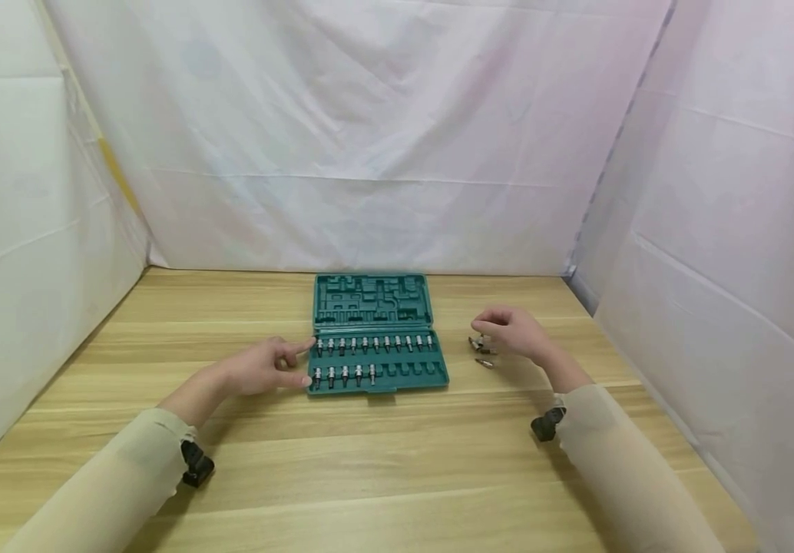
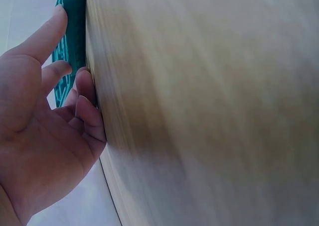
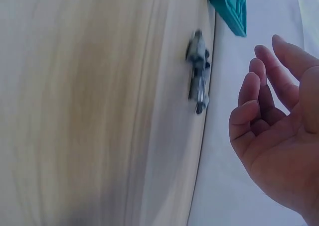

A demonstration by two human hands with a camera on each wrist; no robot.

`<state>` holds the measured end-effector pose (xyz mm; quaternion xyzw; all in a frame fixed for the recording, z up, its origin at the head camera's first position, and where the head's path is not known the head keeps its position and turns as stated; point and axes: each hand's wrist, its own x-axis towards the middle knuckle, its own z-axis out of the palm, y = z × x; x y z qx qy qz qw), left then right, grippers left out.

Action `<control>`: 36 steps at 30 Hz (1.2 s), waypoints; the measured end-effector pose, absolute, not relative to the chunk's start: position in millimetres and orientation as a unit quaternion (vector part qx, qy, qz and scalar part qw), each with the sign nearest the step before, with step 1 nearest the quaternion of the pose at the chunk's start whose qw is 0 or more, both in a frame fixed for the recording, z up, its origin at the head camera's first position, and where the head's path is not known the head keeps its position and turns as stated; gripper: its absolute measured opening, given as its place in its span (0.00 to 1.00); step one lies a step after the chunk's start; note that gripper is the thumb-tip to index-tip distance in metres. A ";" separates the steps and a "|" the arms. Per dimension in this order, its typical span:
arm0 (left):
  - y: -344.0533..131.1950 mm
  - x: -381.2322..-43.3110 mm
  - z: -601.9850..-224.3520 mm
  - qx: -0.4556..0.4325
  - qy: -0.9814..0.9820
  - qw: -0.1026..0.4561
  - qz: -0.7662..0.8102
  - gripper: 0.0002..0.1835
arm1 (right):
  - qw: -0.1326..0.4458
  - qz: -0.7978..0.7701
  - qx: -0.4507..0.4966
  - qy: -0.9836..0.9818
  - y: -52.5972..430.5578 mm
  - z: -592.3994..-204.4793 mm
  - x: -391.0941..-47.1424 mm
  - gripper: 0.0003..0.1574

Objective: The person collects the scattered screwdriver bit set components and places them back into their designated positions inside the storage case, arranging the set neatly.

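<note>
A green plastic case (image 1: 407,389) lies unfolded on the wooden table. Socket bits (image 1: 365,345) fill its upper row, and several more stand in the left part of the lower row; the slots to their right hold none. My left hand (image 1: 266,369) touches the case's left edge with thumb and index finger spread apart, its other fingers curled underneath. Right of the case, my right hand (image 1: 511,332) hovers with loosely bent fingers over a small group of loose bits (image 1: 485,362). The right wrist view shows this hand (image 3: 279,131) apart from the bits, holding nothing.
Pale cloth sheets (image 1: 369,138) hang behind the table and along both sides. The case's raised lid (image 1: 372,299), with moulded recesses, lies towards the back sheet. Dark wrist cameras (image 1: 198,463) sit under the sleeves.
</note>
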<state>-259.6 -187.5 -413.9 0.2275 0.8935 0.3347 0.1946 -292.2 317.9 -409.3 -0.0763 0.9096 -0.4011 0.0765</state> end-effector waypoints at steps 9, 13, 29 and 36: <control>-186.2 -258.7 -413.7 0.226 0.896 0.195 0.328 0.48 | 0.060 -0.369 -0.066 0.925 335.5 -407.8 -299.9 0.27; -186.4 -259.0 -414.8 0.222 0.896 0.197 0.329 0.48 | 0.071 -0.349 -0.052 0.933 341.2 -410.8 -307.5 0.26; -185.6 -259.1 -413.4 0.222 0.897 0.201 0.326 0.48 | 0.106 -0.329 -0.048 0.937 338.8 -417.5 -330.3 0.22; -186.1 -260.0 -413.0 0.218 0.897 0.203 0.327 0.48 | 0.099 -0.314 -0.041 0.943 337.1 -421.8 -334.8 0.21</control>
